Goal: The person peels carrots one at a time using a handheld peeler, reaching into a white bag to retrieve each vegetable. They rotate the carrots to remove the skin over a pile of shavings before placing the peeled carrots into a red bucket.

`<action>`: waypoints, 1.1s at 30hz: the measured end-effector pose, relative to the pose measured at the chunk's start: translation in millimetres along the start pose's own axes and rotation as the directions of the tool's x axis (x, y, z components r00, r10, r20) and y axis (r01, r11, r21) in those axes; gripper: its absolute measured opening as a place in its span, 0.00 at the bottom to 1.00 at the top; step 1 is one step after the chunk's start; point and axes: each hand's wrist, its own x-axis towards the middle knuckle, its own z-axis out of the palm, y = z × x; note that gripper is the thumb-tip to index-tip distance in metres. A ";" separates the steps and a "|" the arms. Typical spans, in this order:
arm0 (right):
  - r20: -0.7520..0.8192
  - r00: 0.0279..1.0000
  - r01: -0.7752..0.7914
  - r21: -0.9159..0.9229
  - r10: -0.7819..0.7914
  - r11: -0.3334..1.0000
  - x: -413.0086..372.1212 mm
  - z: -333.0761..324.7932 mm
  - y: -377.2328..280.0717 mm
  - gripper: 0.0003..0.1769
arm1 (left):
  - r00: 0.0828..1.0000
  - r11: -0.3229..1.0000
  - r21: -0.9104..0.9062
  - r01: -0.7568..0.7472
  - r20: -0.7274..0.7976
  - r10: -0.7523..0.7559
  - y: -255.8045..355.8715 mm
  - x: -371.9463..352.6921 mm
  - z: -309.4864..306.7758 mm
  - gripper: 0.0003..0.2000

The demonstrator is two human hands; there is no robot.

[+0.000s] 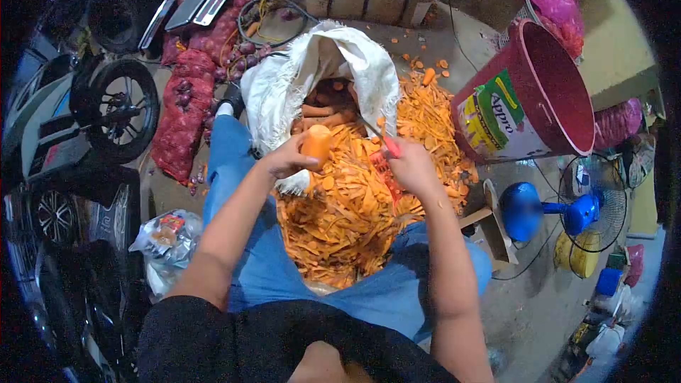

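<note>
"Appro" on red bucket (525, 96)

Open gap between the hands (351, 159) above orange peelings (340, 220), white sack (273, 99) beyond.

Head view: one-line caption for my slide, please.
Left hand holds a carrot and right hand a red-handled tool, over heaped orange peelings beside an open white sack.

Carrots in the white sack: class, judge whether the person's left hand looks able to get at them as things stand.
Probably yes: the mouth of the white sack hangs open close by, showing the carrots. But the left hand already holds a peeled carrot, likely needing putting down first.
</note>
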 end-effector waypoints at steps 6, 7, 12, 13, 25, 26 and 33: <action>-0.053 0.957 0.248 -0.360 -0.285 0.899 -17.9 16.3 -30.9 0.16 | 0.985 0.767 0.619 -0.169 0.086 0.147 61.7 -15.1 58.3 0.30; -0.005 0.943 0.300 -0.421 -0.333 0.856 -24.0 12.5 -41.1 0.17 | 0.971 0.691 0.683 -0.238 0.180 0.157 70.3 -13.6 63.2 0.28; -0.075 0.975 0.157 -0.424 -0.208 0.892 -16.7 11.0 -35.1 0.11 | 0.995 0.597 0.801 -0.045 0.087 -0.042 93.1 -8.4 79.7 0.33; -0.077 0.975 0.155 -0.429 -0.206 0.890 -16.0 7.9 -37.1 0.11 | 0.995 0.599 0.799 -0.050 0.092 -0.039 94.2 -6.9 80.3 0.33; 0.040 0.950 0.294 -0.438 -0.309 0.850 23.4 21.4 -28.2 0.16 | 0.978 0.586 0.785 -0.201 0.193 0.078 81.0 8.1 40.6 0.21; 0.046 0.954 0.287 -0.440 -0.298 0.851 26.1 22.8 -27.8 0.16 | 0.980 0.576 0.795 -0.192 0.181 0.077 82.0 6.7 41.5 0.21; -0.140 0.972 0.106 -0.449 -0.188 0.887 51.3 46.9 -24.1 0.16 | 0.982 0.499 0.851 -0.164 0.092 0.166 92.7 -5.4 38.6 0.19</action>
